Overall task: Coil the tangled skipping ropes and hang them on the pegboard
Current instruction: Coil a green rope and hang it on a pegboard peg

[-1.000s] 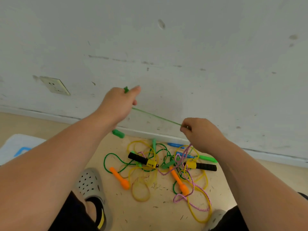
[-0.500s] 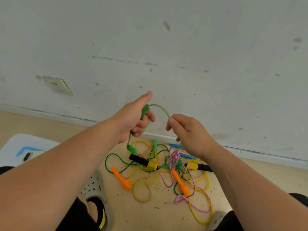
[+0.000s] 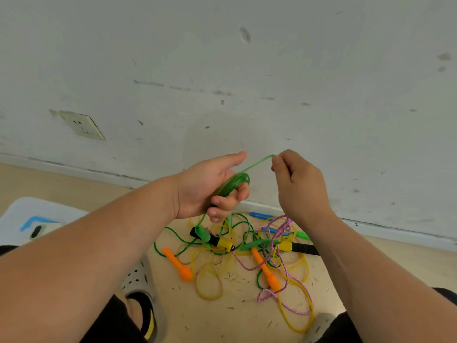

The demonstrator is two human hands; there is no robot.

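No text, label, brand, number or sign is legible on anything.

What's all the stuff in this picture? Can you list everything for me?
green rope: one, light green, coiled in the left hand, one strand running to the right hand
dark green rope: one, floor, left of the tangle
yellow rope: count unclear, yellow loops, floor
pink rope: one, pink braided, right of the tangle
orange handles: two, floor
black-and-yellow handles: two, mid-tangle
blue handles: two, near the wall
wall socket: one, cream, wall at left
clogs: two, grey, on the feet
left hand: grips the coil
right hand: fingers pinch the strand
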